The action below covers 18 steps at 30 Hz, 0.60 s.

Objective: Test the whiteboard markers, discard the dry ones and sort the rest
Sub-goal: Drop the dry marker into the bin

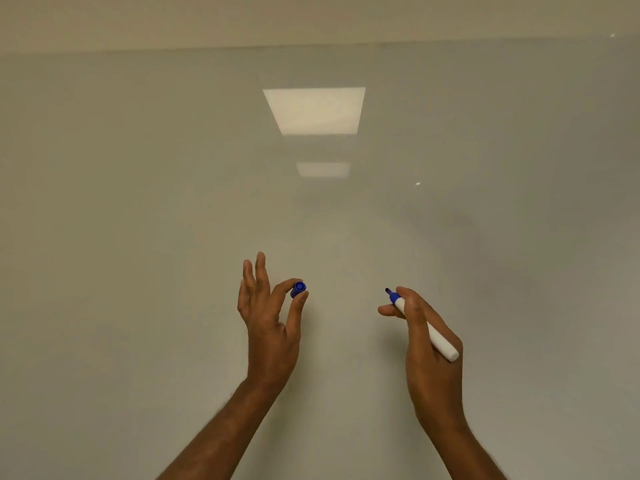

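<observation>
**Head view: blue cap in the left hand, uncapped marker in the right, both before the whiteboard**

The head camera faces a large, glossy white whiteboard (138, 237) that fills nearly the whole picture. Its surface is unmarked. Two pale rectangular reflections of ceiling lights (315, 110) sit on it, one above the other, just right of centre in the upper half. Above the board's top edge runs a strip of plain beige wall (311, 19).

On the left, the left hand (268, 317) is raised with its palm turned inward. Its thumb and forefinger pinch a small, round, blue plastic marker cap (298, 289) at their tips, the open end of the cap facing the camera. The other three fingers are spread and point upward, free of the cap.

On the right, well apart from the cap, the right hand (427, 344) is curled around a white-barrelled whiteboard marker with a blue collar and dark tip (440, 341). The fingers are closed over the middle of the barrel. The uncovered tip sticks out up and to the left, past the forefinger; the blunt white end sticks out down and to the right, past the back of the hand. Whether the tip touches the board cannot be told.

No tray, bin or other container shows in this view.
</observation>
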Available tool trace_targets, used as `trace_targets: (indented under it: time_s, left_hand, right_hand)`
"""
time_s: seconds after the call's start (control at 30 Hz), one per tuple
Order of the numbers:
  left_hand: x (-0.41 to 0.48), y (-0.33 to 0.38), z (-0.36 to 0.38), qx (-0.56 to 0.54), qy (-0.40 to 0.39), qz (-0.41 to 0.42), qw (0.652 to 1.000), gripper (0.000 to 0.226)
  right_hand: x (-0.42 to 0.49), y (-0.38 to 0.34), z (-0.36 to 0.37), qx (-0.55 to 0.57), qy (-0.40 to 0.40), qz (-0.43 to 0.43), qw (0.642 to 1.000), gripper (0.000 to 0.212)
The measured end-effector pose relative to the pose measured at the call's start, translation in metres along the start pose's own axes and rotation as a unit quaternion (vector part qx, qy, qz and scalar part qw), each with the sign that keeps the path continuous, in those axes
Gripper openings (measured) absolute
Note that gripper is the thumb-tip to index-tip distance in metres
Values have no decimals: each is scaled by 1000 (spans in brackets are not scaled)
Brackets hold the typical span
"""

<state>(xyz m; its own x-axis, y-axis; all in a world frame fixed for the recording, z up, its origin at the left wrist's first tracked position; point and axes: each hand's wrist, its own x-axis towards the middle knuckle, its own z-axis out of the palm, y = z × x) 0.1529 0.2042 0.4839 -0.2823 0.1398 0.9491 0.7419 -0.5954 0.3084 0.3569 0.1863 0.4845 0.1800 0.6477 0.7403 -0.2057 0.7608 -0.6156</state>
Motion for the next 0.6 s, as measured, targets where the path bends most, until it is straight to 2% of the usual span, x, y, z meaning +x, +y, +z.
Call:
trace_targets:
  time_s: [0.13, 0.3, 0.43, 0.6]
  left_hand:
    - [19, -2, 19, -11, 9, 21, 1000, 18]
    - [34, -9, 42, 8, 7, 64, 998, 18]
    - [46, -21, 57, 46, -3, 93, 995, 22]
    - [55, -32, 73, 61, 5, 136, 989, 27]
  right_hand:
    - [25, 4, 2, -18, 33, -69, 997, 12]
    - [49, 23, 6, -71, 39, -131, 988, 28]
    - [63, 41, 10, -113, 47, -156, 980, 23]
    - [78, 48, 13, -129, 56, -186, 972, 45]
